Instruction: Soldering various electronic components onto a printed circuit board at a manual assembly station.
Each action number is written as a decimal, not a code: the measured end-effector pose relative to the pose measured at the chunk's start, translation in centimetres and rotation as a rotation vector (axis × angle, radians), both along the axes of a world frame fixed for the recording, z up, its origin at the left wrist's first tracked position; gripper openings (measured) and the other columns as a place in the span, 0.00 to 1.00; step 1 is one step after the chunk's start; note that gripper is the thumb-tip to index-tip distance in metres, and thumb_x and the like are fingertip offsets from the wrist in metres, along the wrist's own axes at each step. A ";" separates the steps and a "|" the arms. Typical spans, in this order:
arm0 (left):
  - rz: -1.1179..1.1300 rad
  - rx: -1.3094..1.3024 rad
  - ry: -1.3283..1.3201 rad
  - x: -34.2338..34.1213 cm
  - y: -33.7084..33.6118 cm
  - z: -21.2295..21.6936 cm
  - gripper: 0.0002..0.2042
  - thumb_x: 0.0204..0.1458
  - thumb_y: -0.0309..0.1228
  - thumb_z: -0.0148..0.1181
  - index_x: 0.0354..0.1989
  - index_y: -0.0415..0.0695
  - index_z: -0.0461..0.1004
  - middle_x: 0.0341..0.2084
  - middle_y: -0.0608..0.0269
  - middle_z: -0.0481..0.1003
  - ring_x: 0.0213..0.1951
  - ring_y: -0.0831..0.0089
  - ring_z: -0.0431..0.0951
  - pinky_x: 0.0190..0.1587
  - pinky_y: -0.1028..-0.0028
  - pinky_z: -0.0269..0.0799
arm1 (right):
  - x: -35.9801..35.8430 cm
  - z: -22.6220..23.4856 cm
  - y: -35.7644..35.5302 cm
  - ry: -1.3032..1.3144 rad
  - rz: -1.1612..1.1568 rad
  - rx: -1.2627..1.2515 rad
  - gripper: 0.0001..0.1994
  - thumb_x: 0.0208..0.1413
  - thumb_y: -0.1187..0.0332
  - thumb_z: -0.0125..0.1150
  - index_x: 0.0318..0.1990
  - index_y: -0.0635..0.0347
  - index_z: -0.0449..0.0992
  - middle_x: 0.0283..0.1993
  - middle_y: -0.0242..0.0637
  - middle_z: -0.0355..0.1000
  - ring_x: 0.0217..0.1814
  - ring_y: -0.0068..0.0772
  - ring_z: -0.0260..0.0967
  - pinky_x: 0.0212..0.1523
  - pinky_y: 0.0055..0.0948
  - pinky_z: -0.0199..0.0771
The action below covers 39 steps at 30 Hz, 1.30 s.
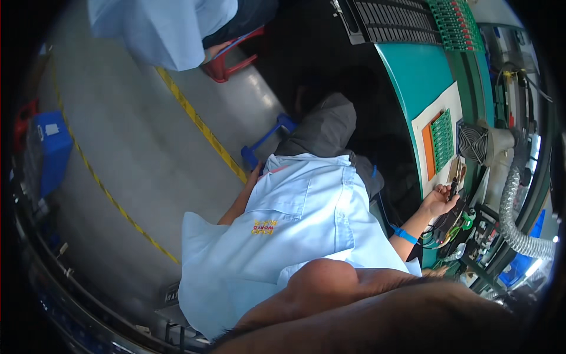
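- Black-handled tool (453,189) is in the person's right hand (440,200), over the bench (396,65) at the right side of the view; the fingers are curled about its handle.
- Blue band (405,235) circles the right wrist, and the forearm reaches out past the shirt (295,218) toward the work.
- Left hand (256,176) hangs low by the person's side, next to the hem of the shirt; it is partly hidden, so I cannot tell whether its fingers are released or clenched.
- Green circuit boards (442,140) lie just beyond the right hand, side by side in a row, with an orange strip (428,152) along their left side.
- White sheet (420,127) lies under both the boards and the strip, on the green top of the bench.
- Small fan (472,142) stands just right of the boards, and a silver hose (508,206) curves down near it.
- Black rack (401,23) sits at the far end of the bench, beside more green boards (454,23) with red parts.
- Another person in a light blue shirt (171,29) is at the upper left, near a red stool (219,71).
- Yellow tape (194,115) runs across the grey floor (135,130), and a blue bin (54,150) stands at the far left.
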<state>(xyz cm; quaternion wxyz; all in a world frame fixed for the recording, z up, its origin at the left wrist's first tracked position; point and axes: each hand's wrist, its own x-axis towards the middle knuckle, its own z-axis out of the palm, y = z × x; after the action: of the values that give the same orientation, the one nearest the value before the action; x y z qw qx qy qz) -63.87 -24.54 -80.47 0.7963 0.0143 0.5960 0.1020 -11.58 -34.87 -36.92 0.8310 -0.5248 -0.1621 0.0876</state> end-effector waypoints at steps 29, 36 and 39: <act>0.431 -0.080 0.312 4.3 1.9 10.3 0.45 0.54 0.42 0.68 0.75 0.37 0.48 0.59 0.36 0.71 0.52 0.51 0.79 0.56 0.61 0.76 | 11.6 4.9 -1.8 0.245 -0.067 -0.057 0.16 0.53 0.52 0.54 0.30 0.57 0.71 0.26 0.33 0.71 0.19 0.28 0.62 0.24 0.29 0.67; 0.402 -0.108 0.346 4.1 1.9 11.3 0.51 0.52 0.42 0.68 0.78 0.38 0.40 0.61 0.34 0.70 0.55 0.47 0.78 0.58 0.61 0.74 | 10.3 7.3 1.8 0.219 -0.055 -0.149 0.16 0.54 0.52 0.54 0.31 0.57 0.71 0.27 0.33 0.72 0.20 0.28 0.63 0.24 0.28 0.68; 0.437 -0.127 0.319 4.1 1.3 10.8 0.51 0.51 0.41 0.68 0.78 0.37 0.41 0.61 0.34 0.69 0.55 0.47 0.77 0.59 0.61 0.74 | 9.5 7.6 1.7 0.212 -0.063 -0.137 0.16 0.55 0.53 0.54 0.31 0.58 0.71 0.27 0.33 0.72 0.20 0.28 0.63 0.25 0.28 0.68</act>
<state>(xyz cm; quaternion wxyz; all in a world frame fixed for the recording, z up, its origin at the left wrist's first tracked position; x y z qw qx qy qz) -59.73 -23.28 -69.70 0.6507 -0.1489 0.7081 0.2302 -2.11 -33.16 -29.32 0.8080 -0.5731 -0.0504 0.1272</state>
